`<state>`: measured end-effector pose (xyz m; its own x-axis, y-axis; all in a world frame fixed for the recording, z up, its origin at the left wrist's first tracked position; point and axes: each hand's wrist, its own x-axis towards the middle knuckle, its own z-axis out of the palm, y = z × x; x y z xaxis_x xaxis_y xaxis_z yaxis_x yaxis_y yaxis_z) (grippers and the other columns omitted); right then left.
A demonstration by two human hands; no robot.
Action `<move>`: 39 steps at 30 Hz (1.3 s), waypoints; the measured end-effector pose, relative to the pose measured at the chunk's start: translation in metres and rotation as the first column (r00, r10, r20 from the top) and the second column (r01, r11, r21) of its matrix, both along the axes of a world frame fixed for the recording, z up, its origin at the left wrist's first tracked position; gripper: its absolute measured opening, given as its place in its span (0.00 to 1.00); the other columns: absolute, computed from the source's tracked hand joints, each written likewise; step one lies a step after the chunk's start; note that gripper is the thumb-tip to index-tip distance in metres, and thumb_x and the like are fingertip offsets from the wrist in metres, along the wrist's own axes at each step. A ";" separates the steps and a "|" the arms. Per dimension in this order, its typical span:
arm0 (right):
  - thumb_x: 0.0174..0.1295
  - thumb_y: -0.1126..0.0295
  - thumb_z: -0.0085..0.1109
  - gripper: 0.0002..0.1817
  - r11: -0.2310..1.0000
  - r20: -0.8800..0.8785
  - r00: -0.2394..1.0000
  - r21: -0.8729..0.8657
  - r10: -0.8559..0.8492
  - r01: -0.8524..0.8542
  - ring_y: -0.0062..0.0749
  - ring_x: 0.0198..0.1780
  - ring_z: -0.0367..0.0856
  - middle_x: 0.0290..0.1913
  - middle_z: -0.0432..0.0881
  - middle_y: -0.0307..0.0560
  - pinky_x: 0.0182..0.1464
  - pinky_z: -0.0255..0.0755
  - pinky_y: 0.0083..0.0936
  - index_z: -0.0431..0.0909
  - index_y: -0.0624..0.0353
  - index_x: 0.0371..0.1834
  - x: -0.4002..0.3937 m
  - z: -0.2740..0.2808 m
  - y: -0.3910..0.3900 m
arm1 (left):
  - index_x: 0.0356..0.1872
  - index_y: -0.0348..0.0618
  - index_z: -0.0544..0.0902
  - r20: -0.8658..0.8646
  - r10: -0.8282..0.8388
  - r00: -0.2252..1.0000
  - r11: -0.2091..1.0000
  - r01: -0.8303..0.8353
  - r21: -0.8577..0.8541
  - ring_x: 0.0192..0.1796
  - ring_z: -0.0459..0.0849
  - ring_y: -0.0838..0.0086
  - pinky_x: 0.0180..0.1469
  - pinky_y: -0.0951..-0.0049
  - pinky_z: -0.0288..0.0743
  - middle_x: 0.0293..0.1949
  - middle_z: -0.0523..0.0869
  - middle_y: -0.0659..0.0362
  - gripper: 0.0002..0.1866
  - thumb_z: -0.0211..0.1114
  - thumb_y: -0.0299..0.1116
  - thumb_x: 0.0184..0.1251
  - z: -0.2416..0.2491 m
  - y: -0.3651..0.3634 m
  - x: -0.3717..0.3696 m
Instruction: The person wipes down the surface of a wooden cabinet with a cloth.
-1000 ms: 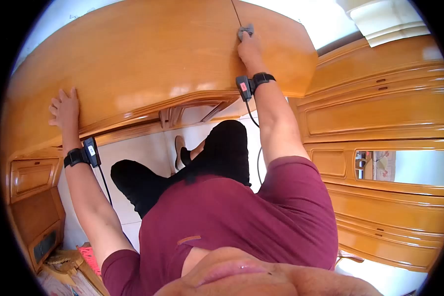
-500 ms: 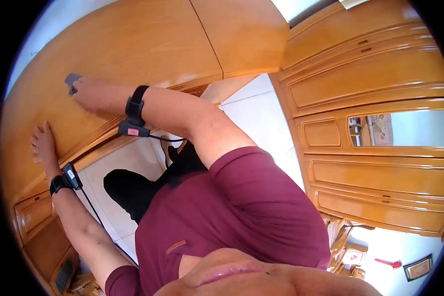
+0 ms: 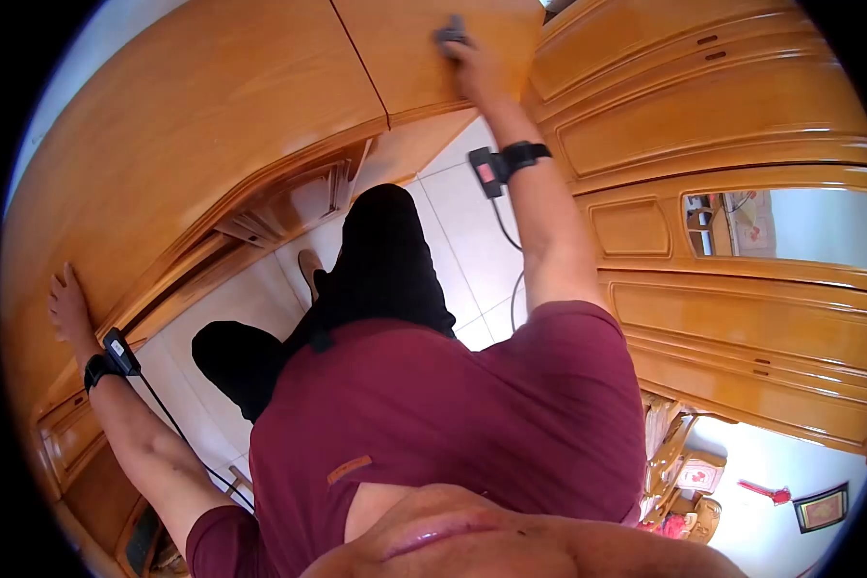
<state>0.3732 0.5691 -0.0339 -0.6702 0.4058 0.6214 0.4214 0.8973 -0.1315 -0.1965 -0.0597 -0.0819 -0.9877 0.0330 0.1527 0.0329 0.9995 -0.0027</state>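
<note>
My right hand point(image 3: 474, 69) is over the far right section of the wooden tabletop point(image 3: 212, 106), with its fingers closed on a grey cloth point(image 3: 452, 37), slightly blurred. At the left end of the same surface my left hand point(image 3: 69, 306) lies flat, fingers spread, near the front edge. A dark seam runs across the top between the two hands. Each wrist wears a black strap with a small black box and a cable.
Tall wooden cabinets point(image 3: 684, 125) with a mirror panel point(image 3: 790, 222) stand on the right. Open drawers or shelves point(image 3: 289, 207) show under the tabletop's front edge. White floor tiles point(image 3: 453, 226) lie below. Carved wooden chairs point(image 3: 689, 472) are at the lower right.
My right hand has swept with the grey cloth from the left part of the tabletop across the seam to the right part. My left hand has stayed nearly in place. My body has shifted slightly.
</note>
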 end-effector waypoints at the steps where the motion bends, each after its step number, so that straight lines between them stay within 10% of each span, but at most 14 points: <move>1: 0.57 0.78 0.55 0.20 0.985 0.021 0.986 -0.048 -0.165 0.165 0.56 0.53 0.82 0.56 0.82 0.54 0.55 0.77 0.42 0.86 0.48 0.51 0.025 0.012 -0.003 | 0.77 0.70 0.61 -0.003 -0.002 1.000 1.000 0.002 -0.004 0.80 0.54 0.58 0.68 0.27 0.47 0.79 0.58 0.56 0.41 0.37 0.76 0.68 -0.002 -0.002 -0.004; 6: 0.52 0.78 0.58 0.20 0.916 -0.064 0.919 0.084 -0.388 0.392 0.57 0.53 0.81 0.54 0.83 0.57 0.55 0.77 0.43 0.86 0.52 0.49 0.055 0.004 0.001 | 0.77 0.69 0.61 -0.003 0.046 0.999 0.999 -0.046 -0.018 0.78 0.57 0.58 0.71 0.32 0.48 0.79 0.59 0.55 0.40 0.38 0.74 0.69 0.017 0.007 0.015; 9: 0.52 0.78 0.57 0.19 0.927 -0.195 0.913 0.045 -0.358 0.373 0.58 0.51 0.81 0.53 0.83 0.57 0.55 0.76 0.44 0.86 0.54 0.48 0.041 -0.001 -0.014 | 0.77 0.67 0.62 -0.112 -0.341 0.933 0.915 0.302 -0.269 0.77 0.59 0.56 0.74 0.40 0.50 0.78 0.61 0.54 0.39 0.37 0.72 0.71 -0.063 -0.053 -0.087; 12: 0.54 0.79 0.55 0.18 0.964 -0.319 0.921 0.066 -0.225 0.259 0.58 0.50 0.82 0.53 0.83 0.60 0.55 0.76 0.44 0.86 0.56 0.47 0.005 -0.010 -0.064 | 0.77 0.66 0.62 -0.070 -0.093 0.993 0.991 0.085 -0.101 0.76 0.61 0.54 0.75 0.48 0.52 0.77 0.62 0.55 0.36 0.37 0.69 0.74 -0.026 -0.024 -0.034; 19: 0.56 0.77 0.57 0.17 0.995 -0.276 0.956 0.011 0.095 -0.095 0.55 0.56 0.80 0.59 0.80 0.57 0.57 0.75 0.41 0.85 0.51 0.48 -0.074 0.002 -0.194 | 0.76 0.64 0.63 -0.012 -0.160 0.987 0.968 0.154 -0.198 0.76 0.62 0.55 0.75 0.53 0.56 0.76 0.64 0.54 0.37 0.38 0.69 0.74 -0.005 -0.016 -0.013; 21: 0.57 0.75 0.57 0.17 0.983 -0.257 0.949 0.031 0.185 -0.183 0.55 0.59 0.78 0.61 0.79 0.55 0.59 0.74 0.41 0.85 0.49 0.50 -0.068 0.002 -0.193 | 0.78 0.67 0.55 -0.081 -0.482 0.873 0.657 0.298 -0.692 0.72 0.69 0.53 0.67 0.59 0.71 0.75 0.66 0.52 0.29 0.43 0.31 0.81 -0.028 -0.034 -0.043; 24: 0.56 0.79 0.58 0.20 0.973 -0.121 0.965 0.021 0.233 -0.232 0.54 0.61 0.78 0.61 0.79 0.55 0.61 0.75 0.40 0.84 0.48 0.52 -0.031 0.003 -0.162 | 0.79 0.67 0.55 -0.059 -0.307 0.950 0.807 0.227 -0.545 0.72 0.68 0.53 0.68 0.59 0.70 0.75 0.66 0.52 0.28 0.43 0.33 0.82 -0.003 -0.007 -0.012; 28: 0.54 0.80 0.58 0.24 0.983 -0.008 0.984 0.047 -0.179 0.179 0.55 0.61 0.78 0.63 0.77 0.58 0.61 0.74 0.39 0.83 0.48 0.55 0.054 -0.008 -0.072 | 0.79 0.66 0.55 0.007 -0.023 1.000 0.984 0.024 -0.174 0.72 0.68 0.52 0.68 0.58 0.69 0.75 0.66 0.53 0.27 0.43 0.36 0.82 0.016 0.012 0.017; 30: 0.60 0.79 0.56 0.22 0.960 -0.086 0.968 0.131 -0.237 0.247 0.58 0.61 0.77 0.65 0.76 0.61 0.64 0.70 0.42 0.82 0.51 0.58 0.100 -0.014 -0.028 | 0.76 0.65 0.65 -0.059 -0.064 0.996 0.997 0.061 -0.046 0.76 0.63 0.54 0.73 0.40 0.54 0.76 0.65 0.54 0.39 0.37 0.73 0.71 -0.019 -0.015 -0.030; 34: 0.61 0.81 0.54 0.20 0.952 -0.213 0.928 -0.097 -0.306 0.292 0.58 0.61 0.77 0.63 0.77 0.62 0.61 0.72 0.46 0.83 0.56 0.56 0.102 -0.006 -0.025 | 0.76 0.65 0.64 -0.071 -0.244 0.967 0.964 0.233 -0.131 0.76 0.61 0.53 0.72 0.37 0.52 0.76 0.64 0.53 0.40 0.38 0.73 0.70 -0.016 -0.026 -0.025; 37: 0.58 0.81 0.56 0.20 0.921 -0.220 0.905 0.062 -0.364 0.385 0.57 0.60 0.78 0.63 0.78 0.61 0.61 0.72 0.46 0.84 0.57 0.54 0.083 -0.016 -0.042 | 0.77 0.63 0.57 -0.018 -0.215 0.976 0.889 0.188 -0.418 0.72 0.69 0.53 0.70 0.57 0.68 0.76 0.64 0.53 0.24 0.41 0.39 0.82 0.007 -0.007 0.005; 39: 0.58 0.81 0.55 0.22 0.980 -0.203 0.965 0.074 -0.165 0.183 0.57 0.61 0.78 0.62 0.79 0.61 0.64 0.70 0.43 0.84 0.55 0.55 0.059 -0.017 -0.066 | 0.77 0.64 0.61 -0.066 -0.212 0.975 0.960 0.195 -0.203 0.76 0.61 0.53 0.73 0.43 0.53 0.78 0.62 0.53 0.35 0.39 0.65 0.73 -0.026 -0.032 -0.043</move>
<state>0.4325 0.5033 -0.0511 -0.4562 0.4407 0.7731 0.5467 0.8243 -0.1472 -0.2399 -0.0918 -0.1084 -0.9403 0.2694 0.2080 0.2268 0.9516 -0.2074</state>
